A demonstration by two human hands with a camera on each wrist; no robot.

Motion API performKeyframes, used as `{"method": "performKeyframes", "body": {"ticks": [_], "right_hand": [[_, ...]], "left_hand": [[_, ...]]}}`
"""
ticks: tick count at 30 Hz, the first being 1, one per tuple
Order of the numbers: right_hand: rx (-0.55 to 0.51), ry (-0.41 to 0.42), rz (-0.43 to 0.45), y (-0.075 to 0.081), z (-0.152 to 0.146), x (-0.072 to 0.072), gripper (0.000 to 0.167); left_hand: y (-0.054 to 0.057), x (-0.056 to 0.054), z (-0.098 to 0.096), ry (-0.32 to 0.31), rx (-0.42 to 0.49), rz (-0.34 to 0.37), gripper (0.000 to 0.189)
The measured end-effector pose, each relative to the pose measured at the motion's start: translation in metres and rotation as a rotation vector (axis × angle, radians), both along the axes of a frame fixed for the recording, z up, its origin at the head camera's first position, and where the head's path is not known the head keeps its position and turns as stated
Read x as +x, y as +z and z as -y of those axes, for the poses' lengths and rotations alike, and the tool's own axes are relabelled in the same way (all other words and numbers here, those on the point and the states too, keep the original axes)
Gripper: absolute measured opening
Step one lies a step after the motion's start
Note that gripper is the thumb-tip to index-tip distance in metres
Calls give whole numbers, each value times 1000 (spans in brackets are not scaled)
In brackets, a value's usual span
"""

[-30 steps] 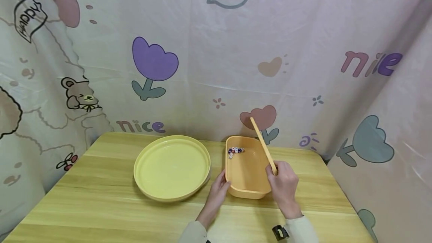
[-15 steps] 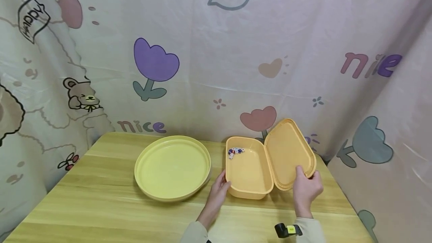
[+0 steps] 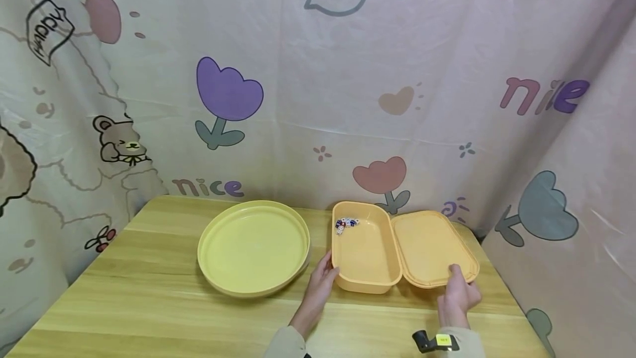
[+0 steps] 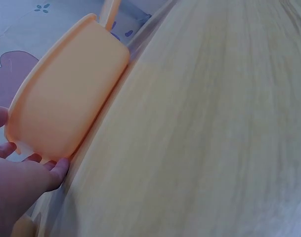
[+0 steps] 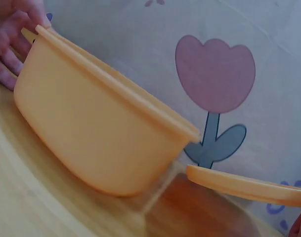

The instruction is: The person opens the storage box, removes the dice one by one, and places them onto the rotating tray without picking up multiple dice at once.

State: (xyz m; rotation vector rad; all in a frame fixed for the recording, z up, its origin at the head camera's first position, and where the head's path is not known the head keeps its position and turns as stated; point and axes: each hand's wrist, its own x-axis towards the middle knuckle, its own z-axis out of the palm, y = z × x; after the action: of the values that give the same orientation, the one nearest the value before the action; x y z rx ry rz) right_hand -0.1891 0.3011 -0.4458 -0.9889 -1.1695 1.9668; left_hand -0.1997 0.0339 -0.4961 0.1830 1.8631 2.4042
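Observation:
An orange plastic box (image 3: 370, 256), topless, stands on the table with a small cluster of white, blue and red speckled pieces (image 3: 346, 224) in its far left corner. My left hand (image 3: 319, 286) holds the near left corner, thumb at the rim (image 4: 11, 111) and fingers against the side wall. To the right of the box is its orange lid (image 3: 429, 247), nearly level and low over the table. My right hand (image 3: 458, 294) grips the lid's near right edge, thumb on top; its other fingers are hidden underneath. In the right wrist view the lid (image 5: 244, 185) shows edge-on.
A large round yellow tray (image 3: 253, 250) sits to the left of the box. The wooden table (image 3: 164, 303) ends at a printed curtain (image 3: 298, 70) behind and on both sides.
My right hand has swung the lid from upright over the box's right side, out to the right and down to nearly flat. The left hand and the box have stayed in place.

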Motion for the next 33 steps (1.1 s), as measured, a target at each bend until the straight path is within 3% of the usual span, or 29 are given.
{"method": "performKeyframes", "body": {"ticks": [4,10,15,20,22,27,30,33], "right_hand": [[35,46,87,-9,-5,0,34],[195,212,218,-18,-15,9,80],[367,283,358,-26,-19,24,82],[574,320,567,-31,-17,27,77],[625,338,611,-32,-15,27,73],[688,327,657,-33,-16,27,68],[719,260,617,-32,-15,27,73],[765,184,521,-30,-9,24,75]], "left_hand": [[-1,0,-1,-4,10,1,59],[0,2,-2,-11,8,4,60],[2,3,-1,-6,2,3,60],[2,3,0,7,-3,-2,60],[3,3,1,15,-13,-1,60],[2,6,6,60,-91,4,65],[5,9,12,82,-178,-14,69],[14,13,17,97,-320,-109,66]]}}
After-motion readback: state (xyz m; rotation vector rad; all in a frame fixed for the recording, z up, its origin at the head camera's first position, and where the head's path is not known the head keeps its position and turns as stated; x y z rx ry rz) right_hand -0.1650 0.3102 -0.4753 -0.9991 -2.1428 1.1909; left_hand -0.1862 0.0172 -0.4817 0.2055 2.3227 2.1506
